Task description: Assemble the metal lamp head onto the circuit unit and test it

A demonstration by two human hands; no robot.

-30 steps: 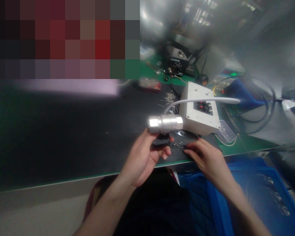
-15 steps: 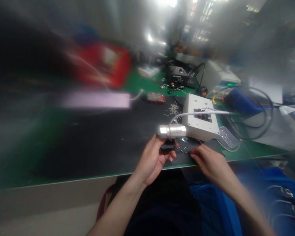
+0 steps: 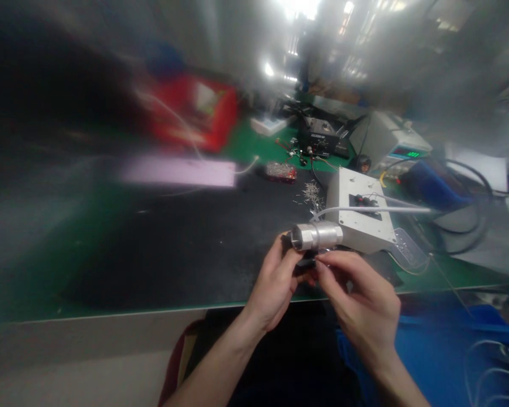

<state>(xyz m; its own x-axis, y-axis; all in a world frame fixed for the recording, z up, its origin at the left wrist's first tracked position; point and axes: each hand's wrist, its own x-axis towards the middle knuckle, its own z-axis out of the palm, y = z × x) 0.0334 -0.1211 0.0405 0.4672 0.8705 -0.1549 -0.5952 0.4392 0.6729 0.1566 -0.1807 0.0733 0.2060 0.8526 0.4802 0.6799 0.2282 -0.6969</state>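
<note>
The left hand (image 3: 275,282) is clamped on a black part (image 3: 305,264) under the metal cylinder (image 3: 316,236), and the right hand (image 3: 360,302) pinches at it too, over the counter (image 3: 173,249).

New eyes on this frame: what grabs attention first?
The shiny silver metal cylinder at centre, with a white cable running right from it, held up by the left hand while the right hand pinches at a small black part beneath it. Behind it sits a white box with black terminals on the black bench mat; a blurred red bin glows at the back left.
</note>
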